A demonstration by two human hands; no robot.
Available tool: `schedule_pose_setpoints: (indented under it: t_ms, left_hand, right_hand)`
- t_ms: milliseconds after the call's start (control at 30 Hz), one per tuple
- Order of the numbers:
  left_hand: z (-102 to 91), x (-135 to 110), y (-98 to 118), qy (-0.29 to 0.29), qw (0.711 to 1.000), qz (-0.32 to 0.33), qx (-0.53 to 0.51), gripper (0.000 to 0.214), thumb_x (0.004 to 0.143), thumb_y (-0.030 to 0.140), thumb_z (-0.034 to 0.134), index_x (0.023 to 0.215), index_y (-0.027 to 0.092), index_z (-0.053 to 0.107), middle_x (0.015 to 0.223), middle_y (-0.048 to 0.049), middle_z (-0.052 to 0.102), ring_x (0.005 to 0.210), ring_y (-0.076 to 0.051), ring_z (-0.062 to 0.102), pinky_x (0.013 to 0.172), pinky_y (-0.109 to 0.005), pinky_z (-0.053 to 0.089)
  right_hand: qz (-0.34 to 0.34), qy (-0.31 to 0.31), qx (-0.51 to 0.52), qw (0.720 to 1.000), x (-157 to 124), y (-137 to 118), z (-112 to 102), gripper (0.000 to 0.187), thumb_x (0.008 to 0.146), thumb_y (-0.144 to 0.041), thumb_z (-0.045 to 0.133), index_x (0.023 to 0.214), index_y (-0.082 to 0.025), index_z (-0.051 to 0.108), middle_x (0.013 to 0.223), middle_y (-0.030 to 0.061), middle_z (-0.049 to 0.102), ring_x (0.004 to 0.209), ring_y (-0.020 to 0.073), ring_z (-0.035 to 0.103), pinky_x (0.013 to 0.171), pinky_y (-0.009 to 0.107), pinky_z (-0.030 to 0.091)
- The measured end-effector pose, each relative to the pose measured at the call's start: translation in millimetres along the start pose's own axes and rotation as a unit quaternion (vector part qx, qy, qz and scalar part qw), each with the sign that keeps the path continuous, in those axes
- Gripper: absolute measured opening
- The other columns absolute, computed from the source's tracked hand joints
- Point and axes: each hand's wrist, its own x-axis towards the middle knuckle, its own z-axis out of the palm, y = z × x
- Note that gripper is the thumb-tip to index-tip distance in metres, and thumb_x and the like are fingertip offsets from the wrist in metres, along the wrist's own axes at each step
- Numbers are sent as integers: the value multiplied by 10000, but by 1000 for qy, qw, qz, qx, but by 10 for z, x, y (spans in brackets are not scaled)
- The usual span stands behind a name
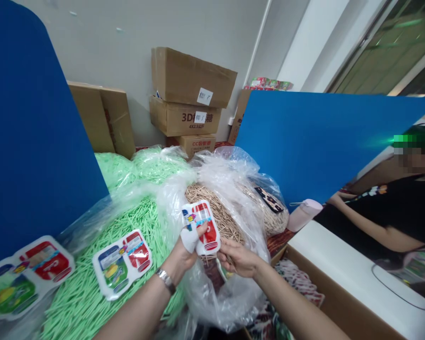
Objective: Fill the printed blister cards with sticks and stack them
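My left hand (188, 245) is closed on a small red, white and blue printed packet (203, 225), held upright, with white tape round its thumb. My right hand (238, 257) sits just right of the packet's lower edge, fingers curled; what they pinch is hidden. Both hands hover over a clear plastic bag (233, 189) of tan sticks (216, 208). Left of them lies a pile of green sticks (141, 222) in plastic, with a printed packet (123, 262) lying on top.
Another printed packet (24, 278) lies at far left. Blue dividers stand at left (31, 132) and right (315, 137). Cardboard boxes (189, 94) stack against the back wall. Another person's arm (368, 222) rests at right, near a pink cup (302, 213). An open carton (304, 283) holds more packets.
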Motion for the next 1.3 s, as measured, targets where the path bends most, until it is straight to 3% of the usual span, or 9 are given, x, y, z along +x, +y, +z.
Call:
schedule_pose_setpoints:
  t_ms: [167,333,500,633,767,933,1100,1233,1300]
  left_hand:
    - [-263,-348,206,54,995,33,82,319,594,237,854,852,108,717,719,-52,756,651,-203,694,670,-314,546]
    - [-557,-694,115,126,964,35,231,291,590,330,836,710,99,706,632,-46,720,575,-190,644,594,-292,515]
    - [-705,-891,-48,137,913,70,377,225,669,312,763,685,111,662,594,-25,666,561,-181,595,560,-276,476]
    - [-760,-947,-120,95,861,168,471,197,788,331,658,725,145,636,685,-22,650,636,-182,584,602,-277,464]
    - [-782,-987,-94,88,795,229,555,206,836,320,621,713,155,625,673,-18,589,622,-174,551,592,-276,442]
    - [-749,-1023,-10,84,759,271,586,206,856,294,604,705,155,620,665,-19,565,616,-174,536,588,-275,433]
    - [-747,-1026,62,77,784,279,549,185,856,267,600,699,172,574,676,-4,542,627,-170,544,580,-264,431]
    - [-793,-1022,96,69,787,265,553,205,854,290,612,697,185,531,678,3,523,629,-165,532,578,-263,421]
    - [-819,-1015,107,72,788,261,553,214,849,294,621,694,188,519,672,8,517,621,-160,521,571,-259,414]
  right_hand:
    - [-57,57,17,997,-1,-48,10,463,720,-544,715,989,-209,542,640,-82,482,475,33,452,402,147,229]
    - [-115,103,22,988,103,-70,186,477,676,-573,731,897,-194,544,656,-62,522,514,58,490,444,172,320]
    - [-293,187,28,937,8,-301,749,360,837,-549,581,954,-219,494,669,-50,551,629,121,580,645,273,478]
    - [-436,152,26,887,-105,-458,1266,196,949,-432,454,995,-242,470,686,-47,542,747,145,610,823,360,477]
    - [-486,135,-27,863,-67,-400,1523,134,987,-356,382,985,-250,464,728,-43,529,798,139,599,900,396,447]
    - [-491,172,-142,842,26,-196,1571,165,994,-335,348,957,-247,483,795,-12,549,937,155,570,934,381,425]
    - [-442,169,-275,837,-11,-47,1504,226,980,-351,362,1110,-241,511,1178,78,575,1235,208,447,1014,409,389]
    - [-451,157,-309,822,-55,-82,1401,485,968,-387,378,1415,-232,268,1400,123,448,1287,234,436,1051,448,380]
    - [-473,151,-354,792,-69,-137,1366,505,977,-340,360,1451,-241,221,1438,118,417,1324,237,398,1071,472,359]
